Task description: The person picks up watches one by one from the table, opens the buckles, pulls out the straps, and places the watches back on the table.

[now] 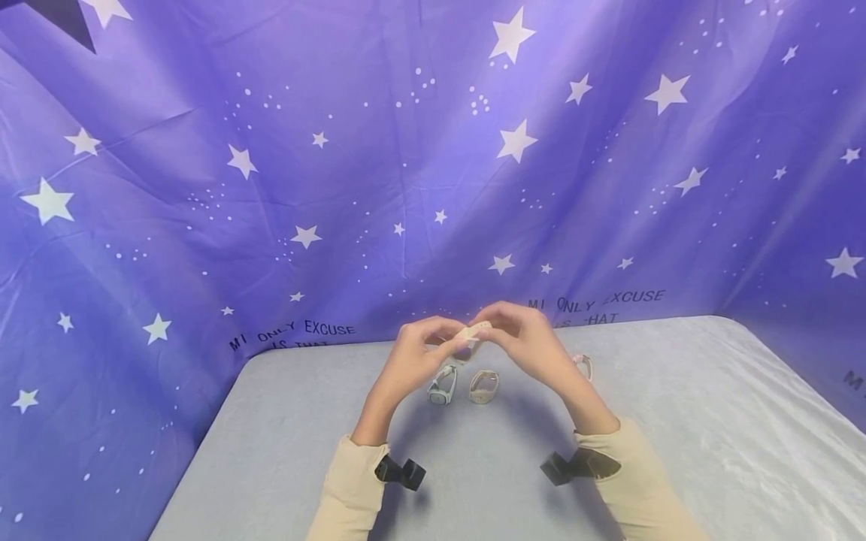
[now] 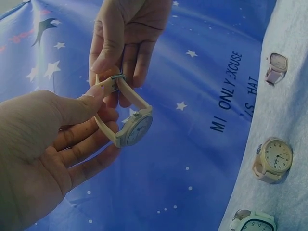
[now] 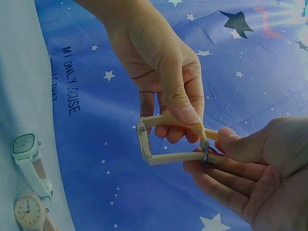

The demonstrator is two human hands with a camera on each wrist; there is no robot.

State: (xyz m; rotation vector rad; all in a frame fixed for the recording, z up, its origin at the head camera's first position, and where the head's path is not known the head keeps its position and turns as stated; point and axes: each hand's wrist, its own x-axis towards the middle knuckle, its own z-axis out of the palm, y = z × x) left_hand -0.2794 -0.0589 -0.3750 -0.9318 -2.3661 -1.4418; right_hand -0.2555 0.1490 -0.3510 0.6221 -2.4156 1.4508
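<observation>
A cream wristwatch (image 2: pixel 135 129) is held up above the far part of the table, its strap bent into a loop. My left hand (image 1: pixel 421 352) pinches one strap piece between thumb and fingers, as the left wrist view shows. By the metal buckle (image 3: pixel 206 152), my right hand (image 1: pixel 526 342) grips the strap ends with its thumb and fingers. The strap's tip lies through or against the buckle; I cannot tell which. In the head view the fingers hide most of the watch. Below the hands stand a pale green square watch (image 1: pixel 443 387) and a beige round watch (image 1: pixel 483 388).
A pink-strapped watch (image 2: pixel 277 65) stands farther right, partly behind my right wrist in the head view. The pale grey cloth-covered table (image 1: pixel 271 451) meets a purple-blue star-patterned curtain (image 1: pixel 406 150) at its back edge. Black wrist cameras (image 1: pixel 406 473) sit on both cuffs.
</observation>
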